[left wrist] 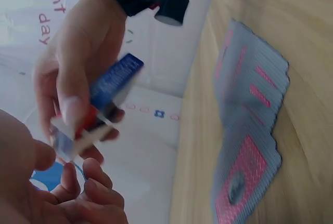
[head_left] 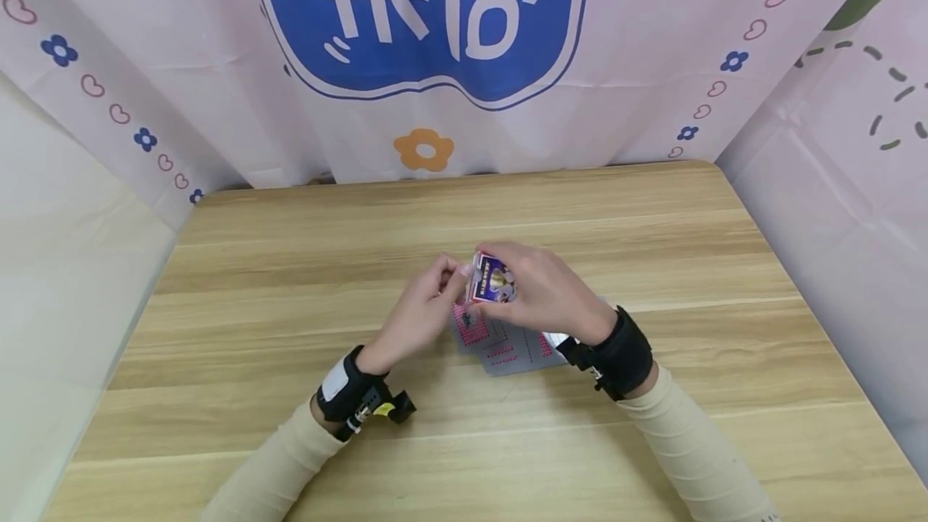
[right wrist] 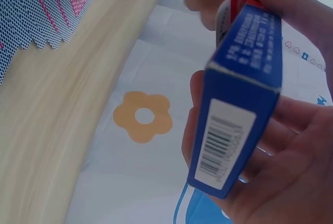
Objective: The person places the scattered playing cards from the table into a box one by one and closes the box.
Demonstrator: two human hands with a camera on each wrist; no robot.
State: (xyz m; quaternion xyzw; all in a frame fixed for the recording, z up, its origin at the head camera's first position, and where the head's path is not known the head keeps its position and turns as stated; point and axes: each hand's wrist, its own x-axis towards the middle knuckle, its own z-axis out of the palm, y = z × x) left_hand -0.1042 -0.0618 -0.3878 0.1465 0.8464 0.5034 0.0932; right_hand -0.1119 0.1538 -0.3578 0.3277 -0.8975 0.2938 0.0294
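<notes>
A blue card box [head_left: 491,280] is held above the table in my right hand [head_left: 540,292], whose fingers and thumb wrap around it. My left hand [head_left: 444,279] meets the box's left end, its curled fingertips pinching the flap end. In the left wrist view the box [left wrist: 117,78] tilts with its white and red flap end toward my left fingers [left wrist: 88,193]. The right wrist view shows the box's barcode side [right wrist: 223,146] in my right palm [right wrist: 291,151]. A fan of grey and pink playing cards [head_left: 500,349] lies face down under both hands.
The wooden table [head_left: 290,264] reaches to a pink printed cloth backdrop [head_left: 435,127] at the back and sides. The card fan [left wrist: 250,130] lies flat on the wood, its edges overlapping [right wrist: 36,11]. Black camera bands sit on both wrists.
</notes>
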